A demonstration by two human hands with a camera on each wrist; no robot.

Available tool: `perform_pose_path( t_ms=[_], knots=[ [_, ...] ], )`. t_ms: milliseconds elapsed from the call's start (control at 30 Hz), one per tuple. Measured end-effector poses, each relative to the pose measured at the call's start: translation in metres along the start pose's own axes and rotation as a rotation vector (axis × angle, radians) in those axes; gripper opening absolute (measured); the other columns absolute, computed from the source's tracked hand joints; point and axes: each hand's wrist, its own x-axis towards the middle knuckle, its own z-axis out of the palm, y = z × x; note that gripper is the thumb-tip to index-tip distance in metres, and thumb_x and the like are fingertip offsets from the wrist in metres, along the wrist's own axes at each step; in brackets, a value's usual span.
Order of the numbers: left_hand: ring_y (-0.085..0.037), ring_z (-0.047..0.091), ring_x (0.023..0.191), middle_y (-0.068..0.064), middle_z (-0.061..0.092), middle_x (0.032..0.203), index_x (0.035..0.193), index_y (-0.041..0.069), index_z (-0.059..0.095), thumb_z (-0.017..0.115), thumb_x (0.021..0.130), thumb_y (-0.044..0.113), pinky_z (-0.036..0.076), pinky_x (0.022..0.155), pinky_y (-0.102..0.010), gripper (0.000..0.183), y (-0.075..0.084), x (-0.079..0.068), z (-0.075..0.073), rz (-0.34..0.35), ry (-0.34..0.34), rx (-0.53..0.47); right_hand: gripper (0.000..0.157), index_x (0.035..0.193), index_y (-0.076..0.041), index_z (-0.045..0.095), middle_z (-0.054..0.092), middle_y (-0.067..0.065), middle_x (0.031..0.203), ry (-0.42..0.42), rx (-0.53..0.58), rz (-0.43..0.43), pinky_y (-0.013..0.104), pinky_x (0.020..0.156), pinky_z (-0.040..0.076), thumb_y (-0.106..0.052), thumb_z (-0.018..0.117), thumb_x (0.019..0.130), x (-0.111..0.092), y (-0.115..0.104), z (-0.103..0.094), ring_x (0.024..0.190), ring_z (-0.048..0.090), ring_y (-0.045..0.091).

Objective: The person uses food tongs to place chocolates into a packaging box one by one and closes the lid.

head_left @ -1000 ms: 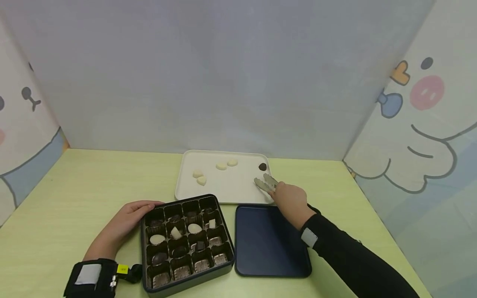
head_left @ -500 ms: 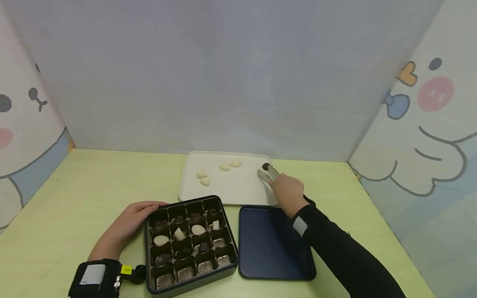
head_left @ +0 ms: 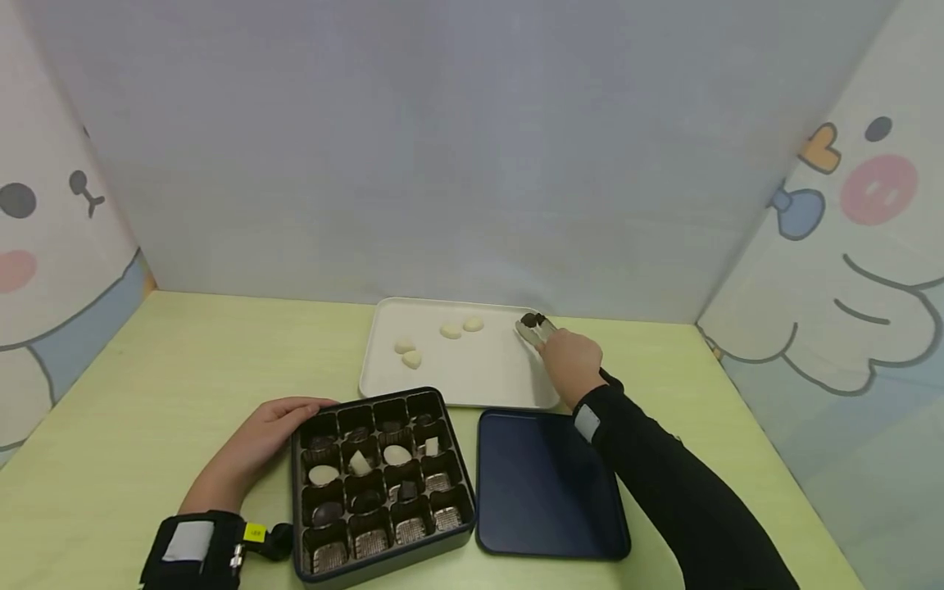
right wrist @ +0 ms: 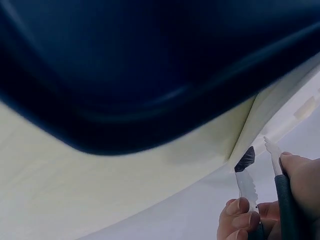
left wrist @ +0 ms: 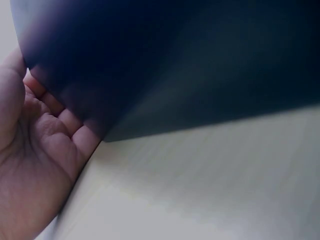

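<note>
My right hand (head_left: pixel 574 365) grips a pair of tongs (head_left: pixel 528 333) over the right end of a white tray (head_left: pixel 472 378). At the tongs' tips is a dark chocolate (head_left: pixel 528 319); in the right wrist view the dark chocolate (right wrist: pixel 245 159) meets one arm's tip while the other arm stands apart. My left hand (head_left: pixel 269 426) holds the far left corner of a dark divided box (head_left: pixel 383 560). In the left wrist view its fingers (left wrist: pixel 70 119) bend against the box's side. White and dark pieces sit in several compartments; the front row's compartments show bare bottoms.
Several white pieces (head_left: pixel 451 331) lie on the left and middle of the white tray. A dark blue tray or lid (head_left: pixel 549 483) lies right of the box, in front of the white tray. A grey wall (head_left: pixel 442 164) stands close behind.
My right hand has moved the tongs slightly farther back, bringing their tips from short of the dark chocolate up to it. The left hand stays at the box; the head view has shifted slightly.
</note>
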Motion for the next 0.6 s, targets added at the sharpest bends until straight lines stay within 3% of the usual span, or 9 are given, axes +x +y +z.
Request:
perform_pose_path(
  t_ms=[200, 300, 433, 600],
  knots=[
    [-0.017, 0.045, 0.114, -0.009, 0.056, 0.121, 0.117, 0.013, 0.058, 0.046, 0.093, 0.041, 0.039, 0.092, -0.026, 0.039, -0.001, 0.0, 0.0, -0.009, -0.002, 0.0, 0.051, 0.049, -0.017, 0.04, 0.026, -0.003, 0.045, -0.013, -0.027, -0.018, 0.028, 0.036, 0.016, -0.044, 0.044, 0.093, 0.013, -0.001, 0.002, 0.037, 0.029, 0.01],
    [-0.018, 0.045, 0.114, -0.009, 0.055, 0.122, 0.117, 0.013, 0.058, 0.045, 0.093, 0.041, 0.038, 0.095, -0.033, 0.039, -0.001, -0.001, 0.001, -0.008, -0.004, 0.008, 0.049, 0.054, -0.015, 0.048, 0.034, -0.001, 0.045, -0.046, 0.02, -0.007, 0.029, 0.036, 0.022, -0.042, 0.042, 0.094, 0.017, -0.002, 0.005, 0.039, 0.036, 0.012],
    [-0.017, 0.044, 0.115, -0.008, 0.055, 0.122, 0.117, 0.013, 0.058, 0.045, 0.092, 0.041, 0.035, 0.098, -0.04, 0.04, 0.001, 0.0, 0.003, -0.011, -0.007, 0.012, 0.039, 0.076, -0.009, 0.059, 0.048, 0.003, 0.056, -0.064, 0.046, -0.004, 0.031, 0.04, 0.037, -0.04, 0.042, 0.094, 0.019, -0.002, 0.01, 0.046, 0.047, 0.016],
    [-0.016, 0.044, 0.115, -0.007, 0.055, 0.122, 0.117, 0.014, 0.058, 0.045, 0.092, 0.042, 0.036, 0.096, -0.033, 0.04, 0.003, 0.0, 0.0, -0.025, -0.006, 0.013, 0.039, 0.084, -0.003, 0.053, 0.046, 0.006, 0.058, -0.021, -0.031, -0.089, 0.032, 0.04, 0.042, -0.038, 0.04, 0.096, 0.005, -0.009, 0.012, 0.044, 0.045, 0.016]
  ],
)
